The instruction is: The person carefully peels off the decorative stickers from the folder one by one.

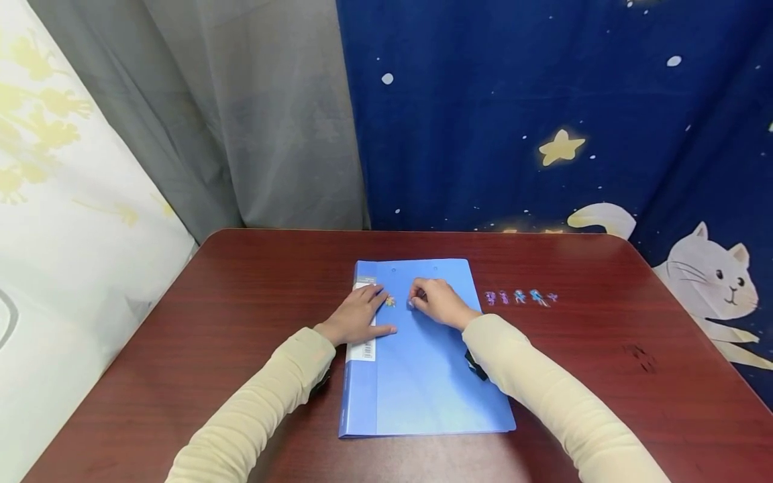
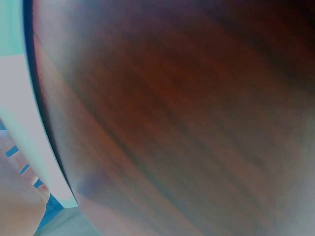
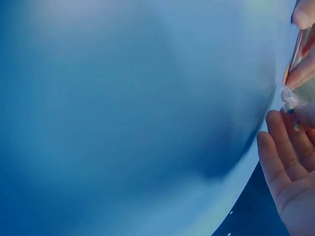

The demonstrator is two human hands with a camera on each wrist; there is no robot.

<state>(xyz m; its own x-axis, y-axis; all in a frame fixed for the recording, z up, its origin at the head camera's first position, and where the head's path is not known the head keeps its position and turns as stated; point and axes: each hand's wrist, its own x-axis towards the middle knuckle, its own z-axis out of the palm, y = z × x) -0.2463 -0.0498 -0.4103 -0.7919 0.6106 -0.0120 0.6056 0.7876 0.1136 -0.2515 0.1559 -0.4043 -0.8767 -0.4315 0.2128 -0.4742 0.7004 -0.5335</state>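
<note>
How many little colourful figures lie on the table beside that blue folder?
5, in a row right of the folder: first purple figure, second purple figure, first blue figure, second blue figure, then small purple figure. Others may be hidden.

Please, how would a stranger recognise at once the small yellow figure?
On the dark red wooden table lies a blue plastic folder. Toward its upper left, beside the left hand, is the small yellow figure. Unlike the purple and blue figures right of the folder, it is yellow.

One blue binder [image 1: 441,396] carries one yellow sticker [image 1: 390,302] toward its far left corner; five small stickers [image 1: 520,296] lie beyond its right edge. One left hand [image 1: 355,315], one right hand [image 1: 442,302] and one clear piece [image 3: 289,100] show.
</note>
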